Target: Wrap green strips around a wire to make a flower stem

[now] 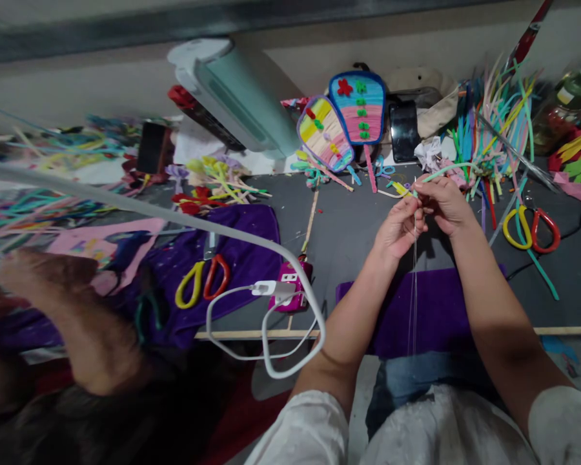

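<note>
My left hand and my right hand meet above the grey work table, fingertips pinched together. Between them they hold a pale green pipe cleaner that curves off to the right, and a thin clear thread hangs straight down from the pinch toward my lap. Just left of the fingers lies a small yellow and green craft piece. A purple cloth lies under my forearms.
Two colourful fan-shaped crafts lie at the back, beside a pale green fan. Piles of pipe cleaners stand right. Yellow-and-red scissors lie right; another pair lies on purple cloth left. A white cable and pink power strip sit centre. Another person's arm is left.
</note>
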Demonstrator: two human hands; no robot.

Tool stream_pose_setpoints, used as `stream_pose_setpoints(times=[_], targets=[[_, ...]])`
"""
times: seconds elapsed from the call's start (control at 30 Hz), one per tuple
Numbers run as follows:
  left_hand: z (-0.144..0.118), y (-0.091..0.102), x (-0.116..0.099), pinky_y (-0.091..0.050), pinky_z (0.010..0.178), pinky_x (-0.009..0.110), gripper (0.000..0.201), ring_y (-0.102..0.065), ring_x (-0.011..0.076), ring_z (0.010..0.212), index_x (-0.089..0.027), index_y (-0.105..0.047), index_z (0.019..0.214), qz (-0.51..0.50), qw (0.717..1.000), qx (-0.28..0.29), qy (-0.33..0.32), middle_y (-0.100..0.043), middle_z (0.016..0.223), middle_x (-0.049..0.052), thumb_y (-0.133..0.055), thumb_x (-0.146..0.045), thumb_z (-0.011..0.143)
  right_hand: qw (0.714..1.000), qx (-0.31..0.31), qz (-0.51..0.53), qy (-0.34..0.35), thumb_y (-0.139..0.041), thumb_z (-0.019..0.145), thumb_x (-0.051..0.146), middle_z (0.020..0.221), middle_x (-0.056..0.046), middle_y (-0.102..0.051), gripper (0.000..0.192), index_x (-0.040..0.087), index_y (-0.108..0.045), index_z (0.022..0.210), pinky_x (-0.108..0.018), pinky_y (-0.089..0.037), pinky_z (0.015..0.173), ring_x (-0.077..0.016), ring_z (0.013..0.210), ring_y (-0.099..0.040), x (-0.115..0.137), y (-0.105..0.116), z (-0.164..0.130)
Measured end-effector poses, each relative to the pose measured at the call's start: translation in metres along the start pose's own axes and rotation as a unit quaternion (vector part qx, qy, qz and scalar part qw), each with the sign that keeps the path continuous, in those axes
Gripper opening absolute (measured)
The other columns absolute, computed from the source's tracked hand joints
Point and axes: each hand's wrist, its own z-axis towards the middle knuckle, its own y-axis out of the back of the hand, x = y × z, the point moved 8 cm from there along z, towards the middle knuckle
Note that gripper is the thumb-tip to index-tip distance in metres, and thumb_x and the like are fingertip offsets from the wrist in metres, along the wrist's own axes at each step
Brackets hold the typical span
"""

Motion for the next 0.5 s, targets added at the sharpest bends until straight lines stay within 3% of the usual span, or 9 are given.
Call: stream_pose_setpoints(times=[0.17,0.33,0.5], targets=[[0.0,0.006,-0.001,-0.049,0.053,0.018,0.023,-0.054,0.0048,0.046,-0.014,-0.058,0.078,0.082,0.996,-0.033,-0.007,-0.057,0.058,-0.004,-0.074,-0.03,0.071,0.988,-0.075,-0.11,0.072,-0.065,0.068,0.027,0.05,0.006,-0.043,0.013,0.018,-0.057,0.064,-0.021,-0.028,0.044,-0.0063,0.046,-0.037,0.01,0.015,0.001],[0.001,0.011,-0.014,-0.048,0.052,0.02,0.032,-0.056,0.0067,0.047,-0.014,-0.06,0.077,0.204,0.969,-0.086,-0.106,-0.059,0.059,-0.003,-0.077,-0.037,0.064,0.938,-0.155,-0.279,0.134,-0.062,0.069,0.027,0.053,0.003,-0.05,0.012,0.018,-0.059,0.062,-0.024,-0.032,0.05,-0.0101,0.052,-0.043,0.01,0.035,0.006],[-0.002,0.009,-0.027,-0.038,0.041,0.017,0.024,-0.049,0.0053,0.042,-0.014,-0.06,0.069,0.28,0.933,-0.117,-0.191,-0.054,0.052,-0.004,-0.074,-0.033,0.066,0.916,-0.155,-0.343,0.138,-0.061,0.071,0.032,0.053,0.002,-0.053,0.016,0.018,-0.059,0.063,-0.025,-0.033,0.05,-0.0119,0.051,-0.047,0.009,0.035,0.008]])
